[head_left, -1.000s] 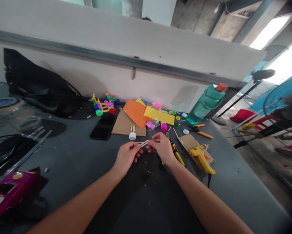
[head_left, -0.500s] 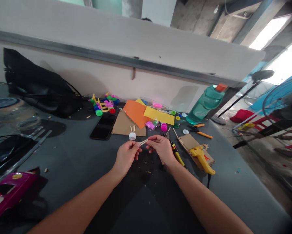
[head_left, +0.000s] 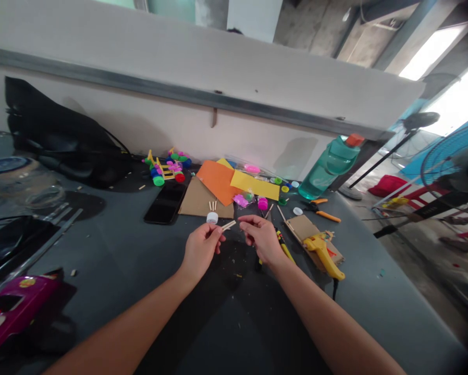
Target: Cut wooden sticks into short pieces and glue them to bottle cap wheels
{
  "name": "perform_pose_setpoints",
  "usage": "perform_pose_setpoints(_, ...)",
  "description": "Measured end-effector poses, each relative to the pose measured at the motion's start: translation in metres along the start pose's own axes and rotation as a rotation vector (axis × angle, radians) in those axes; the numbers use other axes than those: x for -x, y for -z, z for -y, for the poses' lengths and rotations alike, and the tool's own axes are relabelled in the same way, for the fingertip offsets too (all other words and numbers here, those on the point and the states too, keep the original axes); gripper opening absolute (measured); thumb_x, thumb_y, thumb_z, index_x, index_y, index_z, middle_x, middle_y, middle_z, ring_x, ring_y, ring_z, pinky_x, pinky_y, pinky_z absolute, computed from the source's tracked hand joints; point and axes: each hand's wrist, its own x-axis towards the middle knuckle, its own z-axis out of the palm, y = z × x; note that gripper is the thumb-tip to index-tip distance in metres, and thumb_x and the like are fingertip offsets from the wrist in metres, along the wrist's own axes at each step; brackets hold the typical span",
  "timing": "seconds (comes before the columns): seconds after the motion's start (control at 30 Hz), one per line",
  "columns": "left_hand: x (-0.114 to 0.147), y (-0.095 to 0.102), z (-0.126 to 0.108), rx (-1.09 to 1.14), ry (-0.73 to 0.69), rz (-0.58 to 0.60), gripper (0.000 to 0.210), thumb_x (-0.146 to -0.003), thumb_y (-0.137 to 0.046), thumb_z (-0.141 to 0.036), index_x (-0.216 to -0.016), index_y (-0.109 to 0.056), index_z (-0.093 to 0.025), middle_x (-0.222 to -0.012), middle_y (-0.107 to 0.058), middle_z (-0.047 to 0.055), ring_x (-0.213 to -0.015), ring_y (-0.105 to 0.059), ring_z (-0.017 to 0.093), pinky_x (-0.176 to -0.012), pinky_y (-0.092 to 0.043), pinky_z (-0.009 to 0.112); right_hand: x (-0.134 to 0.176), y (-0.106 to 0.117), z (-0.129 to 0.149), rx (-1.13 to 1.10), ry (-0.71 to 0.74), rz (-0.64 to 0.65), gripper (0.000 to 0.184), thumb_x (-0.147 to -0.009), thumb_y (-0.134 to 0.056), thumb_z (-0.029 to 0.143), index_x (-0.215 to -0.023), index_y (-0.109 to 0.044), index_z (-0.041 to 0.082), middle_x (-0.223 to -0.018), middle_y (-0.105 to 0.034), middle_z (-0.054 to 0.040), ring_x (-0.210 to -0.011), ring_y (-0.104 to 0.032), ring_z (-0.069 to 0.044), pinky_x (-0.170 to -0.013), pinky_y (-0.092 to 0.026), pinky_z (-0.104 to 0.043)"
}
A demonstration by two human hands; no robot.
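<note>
In the head view my left hand [head_left: 202, 249] pinches two short wooden sticks [head_left: 229, 226] between thumb and fingertips. The sticks lie side by side and point towards my right hand [head_left: 259, 237]. That hand hovers just right of their free ends, not touching them. Its fingers are bent, with thumb and index tips slightly apart and nothing visible between them. Behind my left hand stands a small white cap [head_left: 212, 217]. Several more short sticks [head_left: 212, 205] lie on a piece of cardboard [head_left: 191, 203] beyond it.
A yellow glue gun [head_left: 323, 252] rests on cardboard at the right, near orange-handled pliers [head_left: 328, 216]. Behind are a teal bottle [head_left: 328, 169], orange paper [head_left: 217, 179] and bottle caps. A phone [head_left: 165, 203] and a colourful small assembly [head_left: 165, 169] are at left.
My right hand has let go of the sticks' ends and moved slightly right. My left hand still holds the sticks, shifted a little to the left.
</note>
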Motion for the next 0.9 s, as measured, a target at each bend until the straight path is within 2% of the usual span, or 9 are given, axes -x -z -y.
perform_pose_setpoints(0.23,-0.001,0.000,0.001,0.053,0.021,-0.003,0.018,-0.077,-0.052,-0.032,-0.072,-0.058,-0.015,-0.061,-0.058,-0.001,-0.044,-0.047,0.007,-0.043,-0.038,0.019,-0.002,0.004,0.001,0.151,0.056,-0.004,0.021,-0.066,-0.062,0.029,-0.083,-0.062,0.016,-0.059,-0.053,0.0035,-0.039,-0.033,-0.005,-0.034,-0.022,-0.018)
perform_pose_setpoints(0.37,-0.001,0.000,0.000,0.071,0.031,-0.005,0.018,-0.076,-0.053,-0.031,-0.072,-0.058,-0.015,-0.060,-0.058,-0.002,-0.044,-0.047,0.007,-0.043,-0.038,0.019,-0.002,0.007,0.003,0.293,0.185,-0.074,0.017,-0.072,-0.054,0.027,-0.087,-0.058,0.020,-0.049,-0.042,0.0082,-0.040,-0.034,-0.007,-0.039,-0.025,-0.019)
perform_pose_setpoints(0.47,-0.001,0.000,0.000,0.084,0.038,-0.002,0.017,-0.076,-0.053,-0.031,-0.071,-0.058,-0.015,-0.060,-0.058,-0.002,-0.045,-0.047,0.007,-0.043,-0.038,0.019,-0.001,0.009,0.007,0.432,0.245,-0.126,0.021,-0.072,-0.056,0.028,-0.092,-0.057,0.021,-0.043,-0.034,0.0101,-0.040,-0.034,-0.009,-0.042,-0.027,-0.021)
perform_pose_setpoints(0.5,-0.001,0.000,0.000,0.084,0.036,-0.001,0.017,-0.076,-0.053,-0.031,-0.071,-0.057,-0.015,-0.060,-0.058,-0.002,-0.045,-0.047,0.007,-0.043,-0.038,0.019,-0.001,0.010,0.009,0.467,0.261,-0.143,0.023,-0.072,-0.057,0.029,-0.094,-0.057,0.020,-0.043,-0.035,0.0100,-0.040,-0.035,-0.010,-0.043,-0.029,-0.022)
perform_pose_setpoints(0.57,-0.001,0.000,0.000,0.079,0.024,0.001,0.018,-0.077,-0.052,-0.032,-0.072,-0.057,-0.015,-0.061,-0.058,-0.002,-0.045,-0.047,0.007,-0.044,-0.038,0.019,-0.001,0.010,0.010,0.513,0.309,-0.161,0.032,-0.070,-0.060,0.029,-0.101,-0.057,0.020,-0.052,-0.048,0.0068,-0.049,-0.046,-0.012,-0.051,-0.036,-0.023)
perform_pose_setpoints(0.63,-0.001,0.001,0.001,0.070,0.015,0.001,0.019,-0.078,-0.052,-0.032,-0.073,-0.057,-0.015,-0.061,-0.058,-0.002,-0.045,-0.047,0.007,-0.044,-0.038,0.019,-0.001,0.010,0.009,0.532,0.372,-0.145,0.037,-0.069,-0.062,0.030,-0.105,-0.059,0.021,-0.077,-0.063,-0.0003,-0.071,-0.056,-0.016,-0.066,-0.041,-0.027)
perform_pose_setpoints(0.7,-0.001,0.001,0.002,0.064,0.013,-0.001,0.019,-0.078,-0.052,-0.032,-0.074,-0.057,-0.015,-0.061,-0.058,-0.002,-0.045,-0.047,0.007,-0.044,-0.038,0.019,0.000,0.008,0.006,0.526,0.397,-0.102,0.029,-0.073,-0.059,0.033,-0.100,-0.064,0.022,-0.096,-0.065,-0.0042,-0.088,-0.057,-0.020,-0.076,-0.041,-0.030)
perform_pose_setpoints(0.8,-0.001,0.001,0.002,0.063,0.016,-0.001,0.019,-0.078,-0.052,-0.032,-0.074,-0.057,-0.015,-0.061,-0.058,-0.002,-0.046,-0.048,0.007,-0.044,-0.039,0.019,0.002,0.003,0.003,0.447,0.338,-0.051,0.025,-0.078,-0.055,0.039,-0.087,-0.069,0.021,-0.091,-0.068,-0.0050,-0.085,-0.059,-0.020,-0.075,-0.043,-0.031)
perform_pose_setpoints(0.9,0.000,0.000,0.002,0.065,0.016,0.009,0.018,-0.079,-0.053,-0.032,-0.074,-0.057,-0.015,-0.062,-0.058,-0.002,-0.046,-0.048,0.007,-0.044,-0.039,0.019,0.004,-0.001,0.002,0.318,0.240,-0.006,0.026,-0.072,-0.062,0.041,-0.085,-0.070,0.020,-0.083,-0.069,-0.0038,-0.079,-0.060,-0.020,-0.074,-0.045,-0.031)
